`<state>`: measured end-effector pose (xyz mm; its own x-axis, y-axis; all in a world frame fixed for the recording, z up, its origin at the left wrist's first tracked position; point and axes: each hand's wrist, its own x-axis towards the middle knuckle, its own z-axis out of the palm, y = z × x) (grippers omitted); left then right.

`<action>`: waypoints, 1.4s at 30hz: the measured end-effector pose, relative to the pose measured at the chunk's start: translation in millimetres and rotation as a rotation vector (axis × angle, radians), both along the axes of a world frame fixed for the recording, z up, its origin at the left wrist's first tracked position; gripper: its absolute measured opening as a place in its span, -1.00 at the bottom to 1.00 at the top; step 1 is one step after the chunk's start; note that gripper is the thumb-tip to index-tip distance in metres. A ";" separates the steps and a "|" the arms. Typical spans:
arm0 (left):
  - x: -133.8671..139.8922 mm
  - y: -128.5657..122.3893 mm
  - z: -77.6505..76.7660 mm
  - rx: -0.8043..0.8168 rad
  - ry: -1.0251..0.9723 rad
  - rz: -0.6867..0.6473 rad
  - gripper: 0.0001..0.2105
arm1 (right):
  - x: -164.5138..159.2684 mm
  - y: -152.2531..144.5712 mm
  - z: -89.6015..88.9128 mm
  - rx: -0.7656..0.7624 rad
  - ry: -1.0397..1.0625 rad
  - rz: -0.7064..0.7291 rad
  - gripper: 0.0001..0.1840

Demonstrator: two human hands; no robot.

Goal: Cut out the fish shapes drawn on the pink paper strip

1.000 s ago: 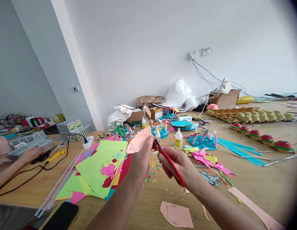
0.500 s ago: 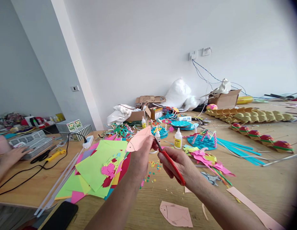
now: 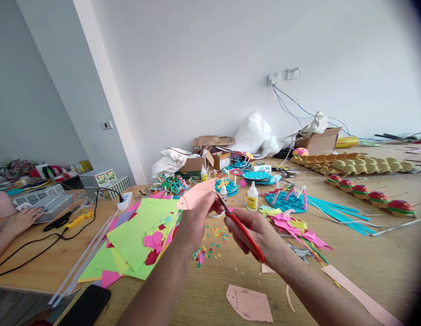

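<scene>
A pink paper piece (image 3: 193,196) with a fish drawn on it is pinched in my left hand (image 3: 196,219), its pointed corner upward. My right hand (image 3: 253,231) grips red-handled scissors (image 3: 246,237), whose blades reach up to the paper's right edge beside my left fingers. How far the blades are apart is hard to see. On the table below lies another pink paper piece with a drawn fish (image 3: 249,303), and a thin pink offcut (image 3: 289,299) sits to its right.
Stacked coloured paper sheets (image 3: 128,235) and a black phone (image 3: 84,305) lie left. Glue bottles (image 3: 253,198) stand ahead, near a blue disc (image 3: 287,201). Egg cartons (image 3: 370,164) are at right. Another person's hand (image 3: 25,219) rests at far left. Confetti (image 3: 210,251) dots the table.
My left hand and the pink paper have shifted slightly left and tilted a little. The scissors stay at the paper's right edge. The other person's hand has moved slightly.
</scene>
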<state>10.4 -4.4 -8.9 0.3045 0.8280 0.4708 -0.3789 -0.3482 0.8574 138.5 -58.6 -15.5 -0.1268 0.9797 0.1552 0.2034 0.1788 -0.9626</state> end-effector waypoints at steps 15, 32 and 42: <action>-7.0 0.9 3.8 0.004 0.019 -0.061 -0.80 | 0.0 -1.6 2.0 -0.025 -0.030 -0.018 -0.67; -11.8 3.7 7.3 0.014 0.097 0.040 -0.80 | 0.6 -0.9 2.4 -0.033 -0.069 -0.019 -0.63; -15.0 2.7 9.5 0.032 0.148 0.012 -0.82 | 0.0 -4.5 6.4 -0.019 -0.057 -0.005 -0.62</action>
<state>-4.6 -1.6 0.7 0.3626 0.8175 0.4475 -0.2443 -0.3800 0.8921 138.6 -63.2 -9.1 -0.1299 0.9831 0.1288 0.2586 0.1590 -0.9528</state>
